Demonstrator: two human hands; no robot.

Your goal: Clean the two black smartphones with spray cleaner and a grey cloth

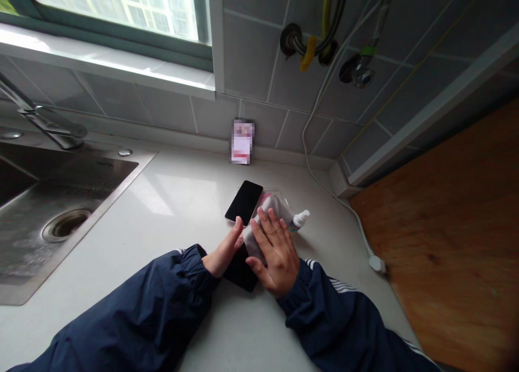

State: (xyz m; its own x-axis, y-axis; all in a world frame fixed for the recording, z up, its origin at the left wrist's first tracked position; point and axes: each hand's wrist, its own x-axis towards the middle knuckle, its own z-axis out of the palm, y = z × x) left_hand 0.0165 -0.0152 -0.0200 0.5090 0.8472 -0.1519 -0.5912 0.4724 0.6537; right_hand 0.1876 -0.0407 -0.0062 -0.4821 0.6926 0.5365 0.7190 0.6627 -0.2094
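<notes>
The left hand point(223, 250) is resting open with straight fingers against a dark phone point(241, 272) on the desk point(182, 307), while the open right hand point(273, 251) is pressing a cloth point(272, 203) over it, with a second phone point(244, 203) and a spray bottle point(300, 219) lying just beyond.

On the desk point(170, 199), the sink point(52, 210) is at your left, one phone point(244, 203) is behind your left hand point(223, 248), and one bottle point(300, 219) is beside your right hand point(273, 253).

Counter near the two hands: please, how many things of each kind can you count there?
Phones: 2
Cloths: 1
Small bottles: 1
Total: 4
</notes>
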